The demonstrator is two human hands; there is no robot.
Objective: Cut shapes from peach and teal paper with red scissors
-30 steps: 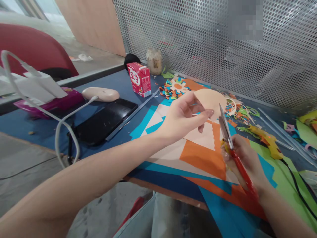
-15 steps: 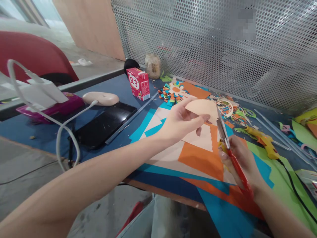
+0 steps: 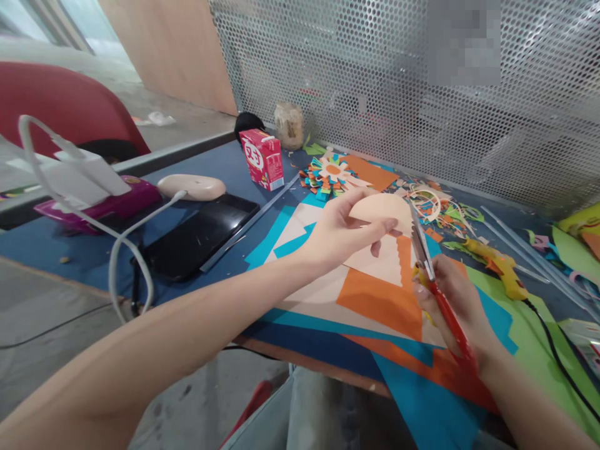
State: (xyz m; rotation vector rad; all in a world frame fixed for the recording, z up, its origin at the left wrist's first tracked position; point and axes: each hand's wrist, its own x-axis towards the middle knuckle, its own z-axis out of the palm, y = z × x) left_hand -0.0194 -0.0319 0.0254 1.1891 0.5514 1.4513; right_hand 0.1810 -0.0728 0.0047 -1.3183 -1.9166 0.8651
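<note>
My left hand (image 3: 344, 228) pinches a cream piece of paper (image 3: 382, 209) with a rounded edge between thumb and fingers. In my right hand (image 3: 454, 300) are red-handled scissors (image 3: 434, 281), their blades pointing up at the right edge of that paper. Whether the blades touch the paper is hard to tell. Below both hands lie an orange sheet (image 3: 379, 303), a cream sheet with a jagged edge (image 3: 375, 262) and blue sheets (image 3: 347, 330). A fringed paper flower (image 3: 334, 170) with an orange centre lies just beyond my left hand.
Paper scraps (image 3: 450, 209) lie along the perforated metal screen (image 3: 375, 81). A yellow glue gun (image 3: 504, 272) with a black cord sits at right on green paper (image 3: 562, 350). To the left are a black phone (image 3: 201, 237), a pink drink box (image 3: 261, 159) and a purple charger (image 3: 103, 203).
The cream paper has tilted slightly, its rounded edge now a little lower near the blades. Both hands keep nearly the same place and grip.
</note>
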